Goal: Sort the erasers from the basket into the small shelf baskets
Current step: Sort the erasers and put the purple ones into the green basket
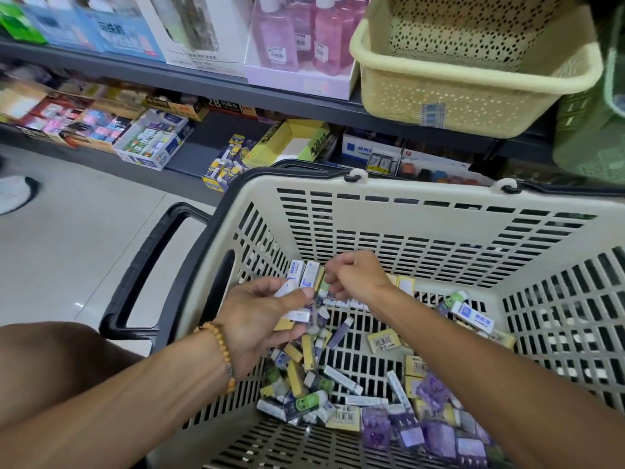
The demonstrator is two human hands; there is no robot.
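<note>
Several small erasers [293, 301] are gripped in the fingers [297, 294] of the left hand [260, 319], which are curled around a bundle of white, blue and yellow wrapped pieces with the thumb pressed on top. The fingers [333, 282] of the right hand [355, 275] are drawn in narrowly, nearly to a fist, just beside the left hand; whether an eraser is pinched in them cannot be told, since the fingertips are turned away from the camera. A beaded bracelet [221, 346] is worn on the left wrist.

Both hands are held low inside the cream shopping basket [422, 211], above its slotted floor. The loose erasers [338, 390] are scattered across that floor (yellow, white-and-blue, green and purple wrappers mixed together), with the thickest heap lying toward the near side under the forearms. A black handle [145, 265] is folded down outside the basket's left wall.

Beyond the basket's far rim, a dark shelf [209, 140] is seen carrying open display boxes: a yellow box [291, 140] and a small tray of yellow-and-blue erasers [225, 167] stand nearest, and a blue-and-white box [152, 140] is set further left. On the shelf above, a pale yellow perforated basket [466, 93] is placed beside boxed pink bottles [297, 35]. Light floor tiles [67, 238] are visible to the left.
</note>
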